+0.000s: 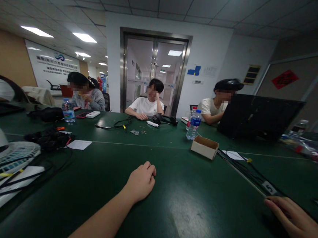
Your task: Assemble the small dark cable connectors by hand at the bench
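My left hand point(142, 182) rests on the green table in a loose fist, its fingers curled under, with no object showing in it. At the lower right, my right hand point(295, 221) lies by a run of black cables point(250, 172) with a white numbered tag point(268, 187). Its thumb and forefinger come together at the near end of a thin pale grey cable point(244, 177). The other fingers are partly hidden behind the hand. An open cardboard box point(204, 148) sits beyond the cables' far end.
Two bottles point(193, 124) and a black monitor point(258, 117) stand at the back right. A white fan point(9, 158), a white power strip point(7, 195) and tangled black gear point(49, 138) fill the left. Several people sit across the table point(172, 164), one point(149, 103) facing me.
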Tool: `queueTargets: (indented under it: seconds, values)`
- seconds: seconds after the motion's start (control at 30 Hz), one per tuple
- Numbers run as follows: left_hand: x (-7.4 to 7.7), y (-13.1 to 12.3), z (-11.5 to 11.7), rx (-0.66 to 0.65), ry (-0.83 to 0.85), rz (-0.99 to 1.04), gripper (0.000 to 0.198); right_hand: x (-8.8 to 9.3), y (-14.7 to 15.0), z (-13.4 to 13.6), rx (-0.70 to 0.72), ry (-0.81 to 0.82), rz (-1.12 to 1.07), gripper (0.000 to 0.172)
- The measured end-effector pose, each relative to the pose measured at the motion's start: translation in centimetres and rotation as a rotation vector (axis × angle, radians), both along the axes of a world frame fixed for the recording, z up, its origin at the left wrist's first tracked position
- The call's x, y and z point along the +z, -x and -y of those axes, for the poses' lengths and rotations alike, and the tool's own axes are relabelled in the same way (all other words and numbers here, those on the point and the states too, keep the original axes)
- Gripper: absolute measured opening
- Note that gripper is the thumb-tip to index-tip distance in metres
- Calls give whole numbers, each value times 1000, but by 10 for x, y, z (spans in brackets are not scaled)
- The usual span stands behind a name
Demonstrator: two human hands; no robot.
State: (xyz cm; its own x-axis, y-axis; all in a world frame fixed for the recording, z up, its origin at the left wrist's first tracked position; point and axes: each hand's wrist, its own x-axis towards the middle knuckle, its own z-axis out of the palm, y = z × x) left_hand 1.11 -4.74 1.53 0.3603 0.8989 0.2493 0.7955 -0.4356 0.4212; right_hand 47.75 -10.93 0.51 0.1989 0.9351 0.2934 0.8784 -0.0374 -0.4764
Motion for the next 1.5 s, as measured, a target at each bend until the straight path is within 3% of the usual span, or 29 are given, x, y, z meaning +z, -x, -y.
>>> queueTargets:
  seconds: [0.4,0.63,0.83,1.03,1.13,1.23,1.33,1.4,1.5]
  values:
    - [2,1,1,2,78,12,20,0,-3,-3,196,-1,288,34]
    - [5,0,4,2,60,33,21,11,22,-1,110,72,352,36]
    - [6,0,4,8,60,62,20,8,21,0,118,130,291,21]
    - [3,0,2,9,30,28,20,14,23,2,100,174,374,28]
    - [2,0,3,-1,28,36,20,25,29,6,61,127,466,39]
    - [2,0,3,-8,37,68,21,43,52,9,14,-49,561,53]
    - [2,-1,3,-15,51,147,21,56,100,5,122,-191,478,45]
    - [0,-1,3,-18,70,230,21,53,145,-3,290,-143,248,36]
    - [-3,0,0,-20,84,373,21,30,220,-25,456,83,-230,29]
